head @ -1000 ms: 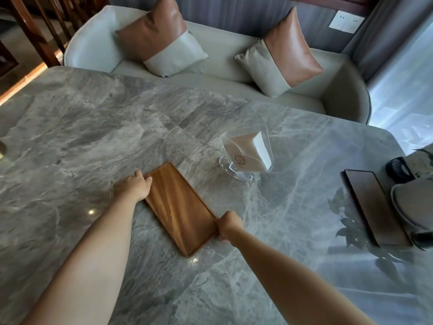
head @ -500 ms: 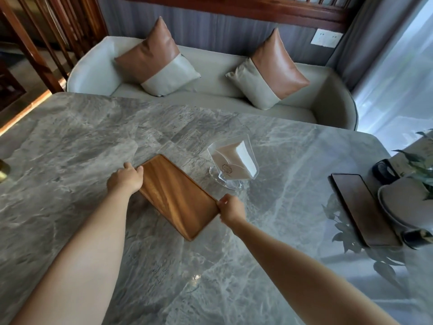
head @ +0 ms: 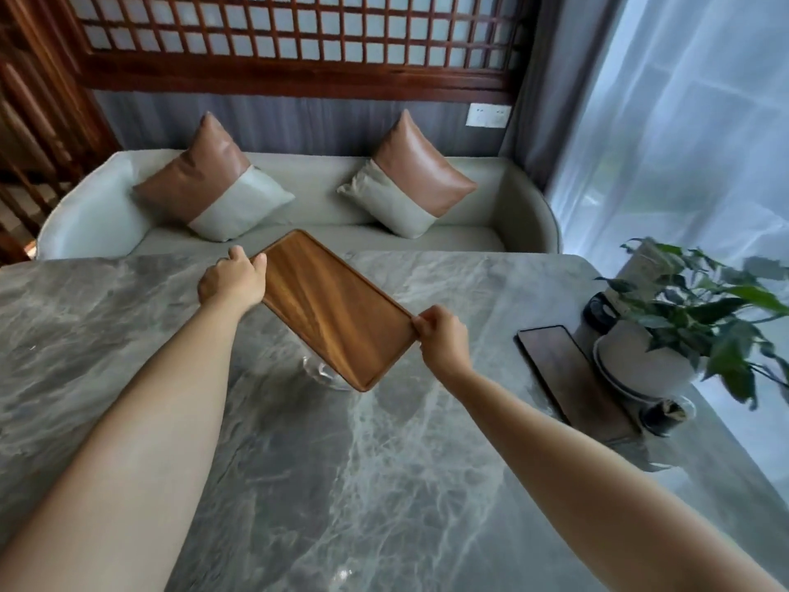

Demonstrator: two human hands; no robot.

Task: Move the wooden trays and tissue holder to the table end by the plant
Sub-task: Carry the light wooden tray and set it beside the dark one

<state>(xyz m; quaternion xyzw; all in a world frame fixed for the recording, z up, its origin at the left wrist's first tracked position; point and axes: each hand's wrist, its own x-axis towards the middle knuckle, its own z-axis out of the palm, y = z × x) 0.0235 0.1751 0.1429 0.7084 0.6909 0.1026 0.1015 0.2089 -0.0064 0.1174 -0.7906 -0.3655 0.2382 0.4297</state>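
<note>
I hold a light brown wooden tray (head: pixel 337 311) in the air above the grey marble table (head: pixel 384 463). My left hand (head: pixel 232 279) grips its far left end and my right hand (head: pixel 439 331) grips its near right end. The tray hides most of the clear tissue holder; only the tissue holder's glass base (head: pixel 322 373) shows below the tray's near edge. A darker wooden tray (head: pixel 572 373) lies flat at the right end of the table, right beside the plant (head: pixel 700 309) in its white pot.
A small dark cup (head: pixel 666 414) and a black object (head: pixel 600 309) stand near the plant pot. A grey sofa (head: pixel 307 232) with two cushions runs along the table's far edge. A curtained window fills the right side.
Both hands have lifted the light tray off the table and carried it up and to the right, over the tissue holder. My view has tilted up.
</note>
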